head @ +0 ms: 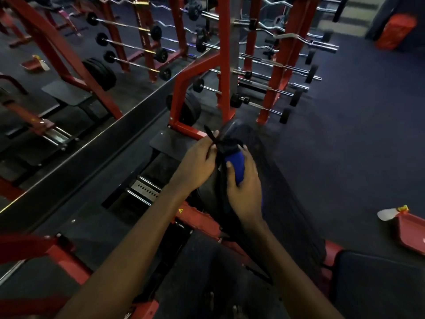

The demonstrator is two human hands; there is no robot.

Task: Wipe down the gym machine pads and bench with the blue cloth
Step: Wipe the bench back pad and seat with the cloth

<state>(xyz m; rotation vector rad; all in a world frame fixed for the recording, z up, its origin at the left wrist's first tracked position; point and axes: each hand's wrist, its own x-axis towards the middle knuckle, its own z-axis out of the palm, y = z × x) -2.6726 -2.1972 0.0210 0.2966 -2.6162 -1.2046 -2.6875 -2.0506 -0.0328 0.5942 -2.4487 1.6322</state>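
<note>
My right hand (244, 185) holds the blue cloth (235, 164) bunched in its fingers against the top of a long black machine pad (282, 180). The pad slopes from the red frame down toward me. My left hand (197, 162) pinches a black strap (212, 138) at the upper end of the pad, right beside the cloth. A second black pad (377, 284), flat like a bench seat, lies at the lower right. Part of the cloth is hidden under my right palm.
A red rack (224, 65) of barbells stands just beyond the pad. A mirror wall (57, 77) runs along the left. A red dustpan (411, 229) lies on the dark floor at right, an orange box (395, 31) at the far right. Red machine frame bars (57, 252) cross below.
</note>
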